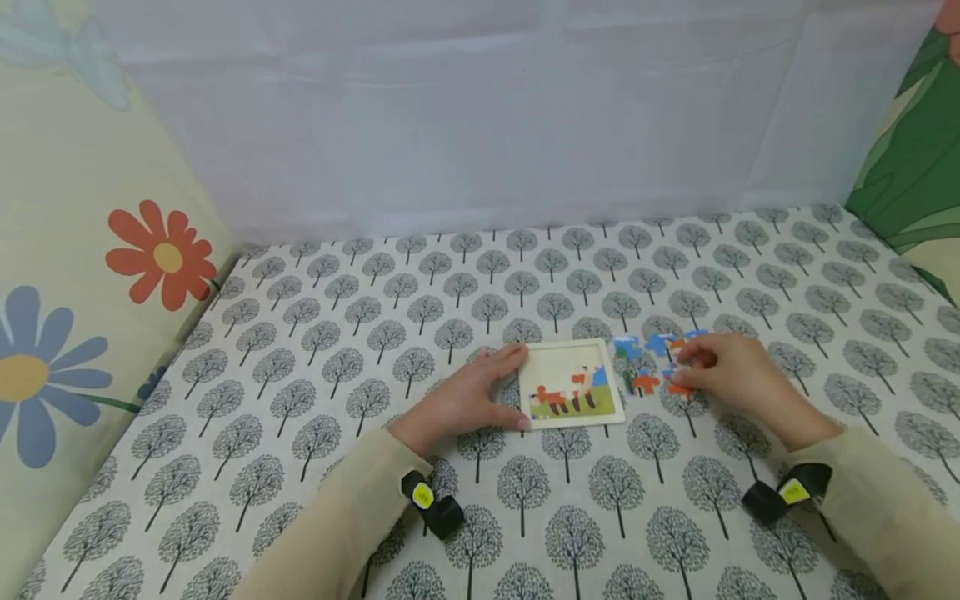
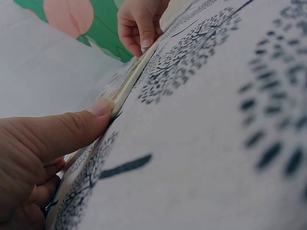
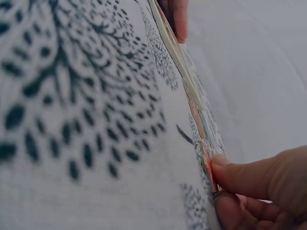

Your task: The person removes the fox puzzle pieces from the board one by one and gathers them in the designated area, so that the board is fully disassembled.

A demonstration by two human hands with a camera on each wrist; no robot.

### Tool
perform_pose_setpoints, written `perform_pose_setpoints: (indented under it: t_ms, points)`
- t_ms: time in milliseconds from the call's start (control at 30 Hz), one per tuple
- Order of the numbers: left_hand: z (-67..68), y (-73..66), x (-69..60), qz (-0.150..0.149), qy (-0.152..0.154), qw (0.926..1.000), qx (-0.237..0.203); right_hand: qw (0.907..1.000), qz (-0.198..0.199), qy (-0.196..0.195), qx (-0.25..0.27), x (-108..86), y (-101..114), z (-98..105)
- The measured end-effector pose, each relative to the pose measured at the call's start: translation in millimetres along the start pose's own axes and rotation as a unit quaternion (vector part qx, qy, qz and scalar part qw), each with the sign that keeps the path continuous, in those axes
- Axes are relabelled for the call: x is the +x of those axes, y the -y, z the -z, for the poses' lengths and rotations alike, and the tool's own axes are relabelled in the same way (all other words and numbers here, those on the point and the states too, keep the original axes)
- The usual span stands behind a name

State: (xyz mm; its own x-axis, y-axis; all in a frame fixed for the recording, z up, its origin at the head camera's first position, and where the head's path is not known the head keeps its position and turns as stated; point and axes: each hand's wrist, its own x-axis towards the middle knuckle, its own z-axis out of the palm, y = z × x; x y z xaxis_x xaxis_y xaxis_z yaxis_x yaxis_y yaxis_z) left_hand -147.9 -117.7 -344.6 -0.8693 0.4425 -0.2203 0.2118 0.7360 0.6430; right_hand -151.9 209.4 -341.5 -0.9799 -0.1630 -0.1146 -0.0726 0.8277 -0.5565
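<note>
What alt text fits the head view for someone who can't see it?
A person's right hand pinches a small, flat orange puzzle piece among loose blue, orange and green pieces. To their left, the left hand touches the left edge of a cream rectangular puzzle tray with orange figures inside; tray and pieces lie on a white cloth printed with dark trees.

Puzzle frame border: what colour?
Plain cream-white; the puzzle frame shows best in the head view.

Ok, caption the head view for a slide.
Left hand touching a puzzle frame, right hand at loose pieces on tree-print cloth.
</note>
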Motion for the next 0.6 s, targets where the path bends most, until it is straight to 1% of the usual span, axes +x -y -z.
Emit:
perform_pose_setpoints:
  t_ms: [133,333,600]
  points:
    - [0.6,-0.4,0.0,0.002,0.0,1.0,0.005,1.0,0.006,-0.003,0.004,0.5,-1.2,-0.2]
    - [-0.3,0.5,0.9,-0.001,-0.001,1.0,-0.001,0.9999,0.008,-0.008,0.005,0.2,-0.4,0.6]
    - [-1.0,1.7,1.9,-0.004,0.0,1.0,-0.003,0.9996,0.002,-0.018,0.023,-2.1,6.3,5.3]
